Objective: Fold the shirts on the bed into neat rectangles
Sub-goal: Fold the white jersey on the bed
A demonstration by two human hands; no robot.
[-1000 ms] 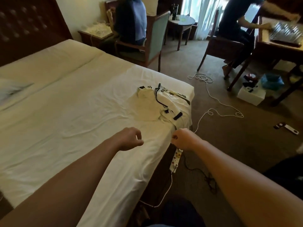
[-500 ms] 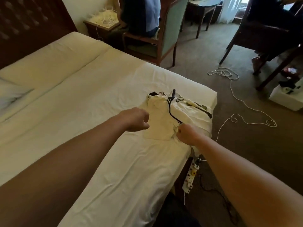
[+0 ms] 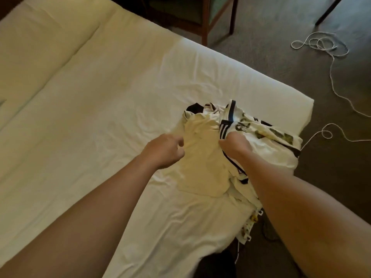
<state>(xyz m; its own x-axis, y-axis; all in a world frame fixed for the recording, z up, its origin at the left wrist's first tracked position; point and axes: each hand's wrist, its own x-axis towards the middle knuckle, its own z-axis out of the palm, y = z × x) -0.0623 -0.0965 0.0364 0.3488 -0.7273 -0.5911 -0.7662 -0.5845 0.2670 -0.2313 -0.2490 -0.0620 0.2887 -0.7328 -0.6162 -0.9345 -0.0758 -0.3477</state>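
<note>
A heap of white shirts lies near the right corner of the bed (image 3: pixel 100 127). On top is a plain cream shirt (image 3: pixel 202 163). Under and beside it is a white jersey with black stripes and printed letters (image 3: pixel 261 137), crumpled toward the bed's edge. My left hand (image 3: pixel 164 149) has its fingers curled at the cream shirt's left side and seems to pinch its cloth. My right hand (image 3: pixel 234 145) grips cloth where the cream shirt meets the striped jersey. Both forearms reach in from the bottom.
A wooden chair with a green seat (image 3: pixel 212 17) stands beyond the bed's far edge. A white cord (image 3: pixel 331 63) loops over the brown carpet at right. A power strip (image 3: pixel 249 227) hangs by the bed's near right side.
Both hands have moved forward from the bed's edge onto the shirt heap and closed on the cloth. The view has tilted down and come closer.
</note>
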